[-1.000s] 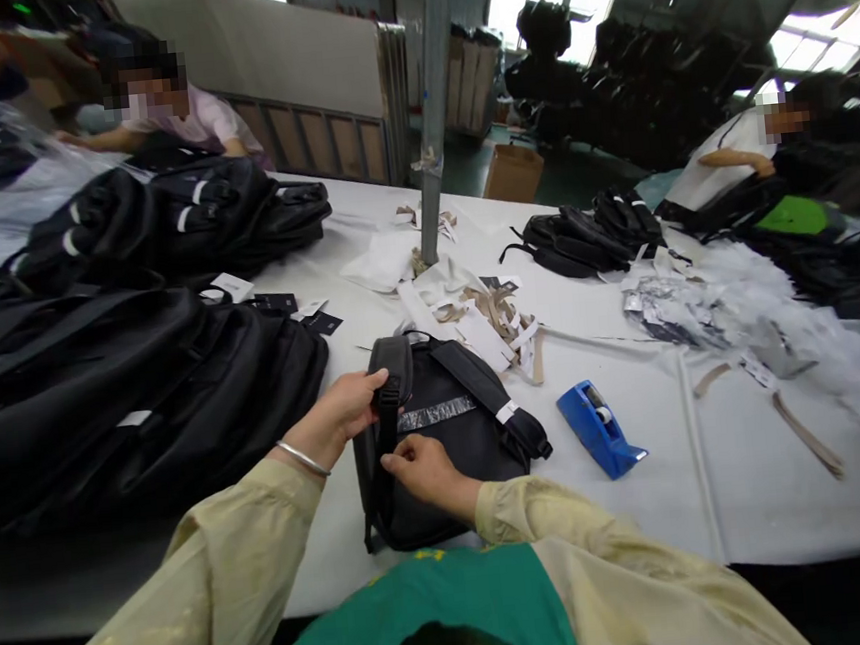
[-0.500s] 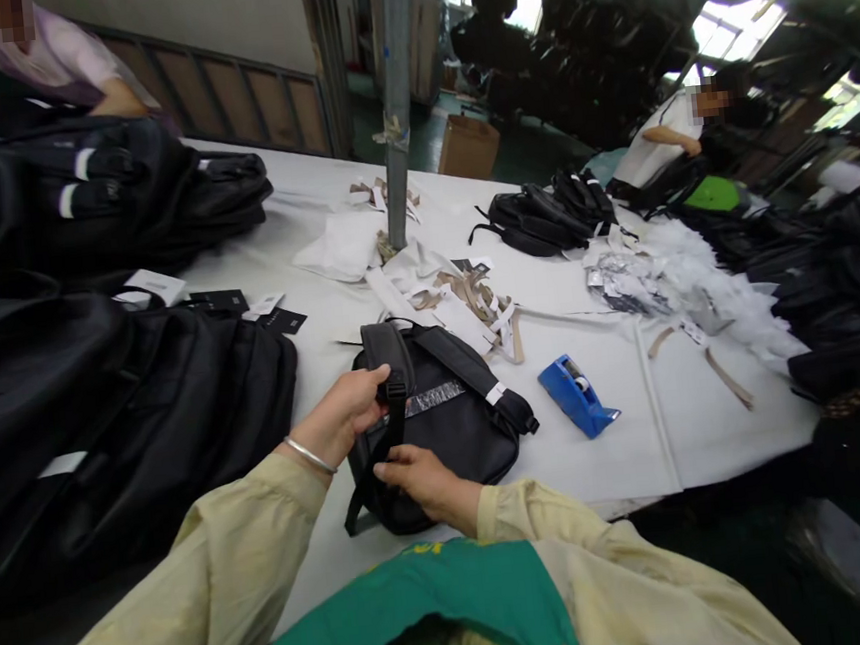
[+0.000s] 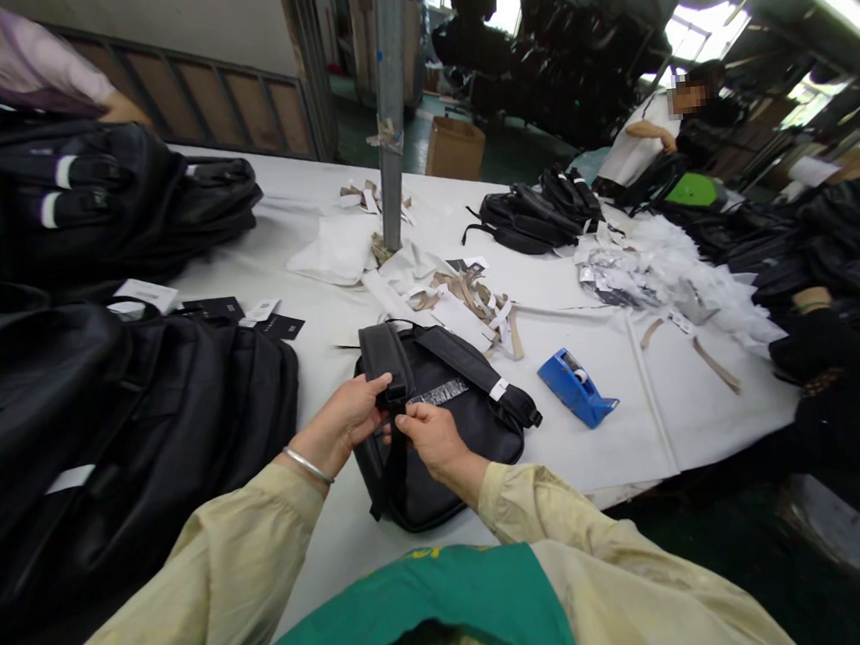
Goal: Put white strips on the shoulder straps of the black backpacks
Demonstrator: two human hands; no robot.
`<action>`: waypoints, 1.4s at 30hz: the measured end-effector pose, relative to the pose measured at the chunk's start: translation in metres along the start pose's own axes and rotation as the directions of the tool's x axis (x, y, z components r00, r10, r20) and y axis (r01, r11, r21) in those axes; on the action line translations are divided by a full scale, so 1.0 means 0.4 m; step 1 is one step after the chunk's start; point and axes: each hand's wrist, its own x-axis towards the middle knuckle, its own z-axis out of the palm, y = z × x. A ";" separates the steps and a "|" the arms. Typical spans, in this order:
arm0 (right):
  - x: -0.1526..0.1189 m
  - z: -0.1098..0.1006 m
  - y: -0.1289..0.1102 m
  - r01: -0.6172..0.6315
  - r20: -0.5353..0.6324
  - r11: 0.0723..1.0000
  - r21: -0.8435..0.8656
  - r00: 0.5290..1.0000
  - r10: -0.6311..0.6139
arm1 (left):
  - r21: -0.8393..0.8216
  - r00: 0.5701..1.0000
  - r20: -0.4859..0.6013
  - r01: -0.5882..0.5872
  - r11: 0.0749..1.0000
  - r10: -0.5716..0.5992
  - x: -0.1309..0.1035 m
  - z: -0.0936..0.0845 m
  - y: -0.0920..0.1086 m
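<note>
A black backpack lies on the white-covered table in front of me, its shoulder straps facing up. The right-hand shoulder strap has a white band round its folded lower end. My left hand is closed on the lower end of the left shoulder strap, thumb on top near the buckle. Just beside it, my right hand pinches the black webbing below that buckle. The fingers hide most of the buckle and part of the webbing.
A blue tape dispenser stands right of the backpack. Beige and white strips lie behind it, near a metal post. Black bags are piled at left, with more bags and clear plastic at back right. Two people work farther off.
My right hand has moved up along the webbing to the buckle, close to my left hand. The loose webbing end has shifted in toward the backpack. The view has turned slightly.
</note>
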 end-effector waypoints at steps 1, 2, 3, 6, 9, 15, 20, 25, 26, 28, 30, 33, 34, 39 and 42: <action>0.007 0.003 -0.006 0.011 0.005 1.000 -0.005 1.000 -0.011 | 0.005 1.000 -0.001 0.000 1.000 0.000 0.001 -0.002 -0.001; 0.014 0.006 -0.012 0.020 0.003 1.000 -0.012 1.000 -0.020 | 0.010 1.000 0.000 -0.001 1.000 0.001 0.001 -0.004 -0.003; 0.021 0.009 -0.019 0.026 -0.012 0.999 -0.024 1.000 -0.026 | 0.016 1.000 0.001 -0.001 1.000 0.001 0.001 -0.005 -0.003; 0.038 0.015 -0.037 0.041 -0.109 0.997 -0.059 0.993 -0.047 | 0.025 1.000 0.003 -0.003 1.000 0.003 0.001 -0.005 -0.002; 0.031 0.012 -0.038 0.040 -0.094 0.998 -0.042 0.995 -0.044 | 0.015 1.000 -0.019 -0.010 1.000 0.010 0.001 -0.005 0.011; -0.020 -0.004 -0.004 -0.095 0.091 0.996 -0.006 0.991 0.095 | 0.005 0.999 -0.042 -0.003 1.000 0.003 0.003 -0.003 0.078; -0.011 -0.009 -0.029 -0.127 0.259 0.992 0.000 0.958 0.122 | 0.049 0.997 -0.075 -0.013 0.999 0.016 0.012 0.011 0.119; 0.007 -0.012 -0.047 -0.112 0.154 0.993 -0.037 0.981 0.117 | 0.060 0.996 -0.088 -0.023 0.998 0.029 0.025 0.018 0.116; 0.009 -0.010 -0.049 -0.098 0.133 0.994 -0.042 0.986 0.103 | 0.062 0.995 -0.092 -0.026 0.998 0.032 0.026 0.018 0.114; 0.014 -0.004 -0.054 -0.078 0.099 0.995 -0.060 0.992 0.083 | 0.070 0.993 -0.107 -0.037 0.997 0.044 0.025 0.020 0.114; 0.019 0.003 -0.060 -0.072 0.070 0.994 -0.081 0.994 0.078 | 0.070 0.990 -0.123 -0.053 0.996 0.062 0.022 0.024 0.117; 0.029 0.012 -0.068 -0.052 0.027 0.994 -0.097 0.998 0.055 | 0.062 0.988 -0.131 -0.070 0.996 0.078 0.016 0.033 0.123; 0.033 0.013 -0.070 -0.040 0.016 0.994 -0.101 0.999 0.042 | 0.060 0.988 -0.133 -0.072 0.996 0.080 0.013 0.036 0.123; 0.053 0.008 -0.056 0.013 -0.015 0.984 -0.180 1.000 -0.015 | 0.062 0.983 -0.150 -0.096 0.993 0.104 0.001 0.045 0.119; 0.061 -0.005 -0.037 0.032 -0.026 0.940 -0.339 0.999 -0.044 | 0.066 0.979 -0.162 -0.110 0.992 0.119 -0.004 0.051 0.125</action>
